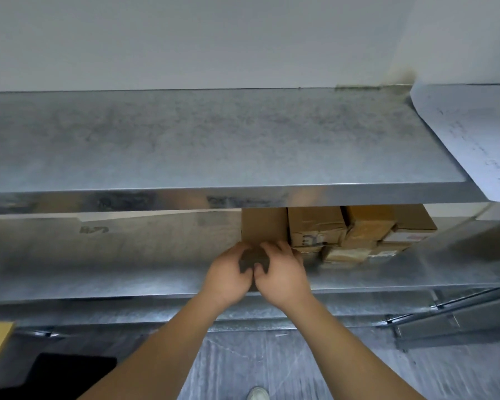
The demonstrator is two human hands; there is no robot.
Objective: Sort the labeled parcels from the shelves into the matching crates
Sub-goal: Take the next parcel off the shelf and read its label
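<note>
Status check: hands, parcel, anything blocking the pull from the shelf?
Left hand and right hand both grip the tall brown cardboard parcel on the middle metal shelf. Taped brown boxes crowd its right side. Upper metal shelf hangs low overhead.

Small dark parcel (253,259) at lower shelf (127,284) front, brown cardboard parcels (344,232) stacked behind it
</note>
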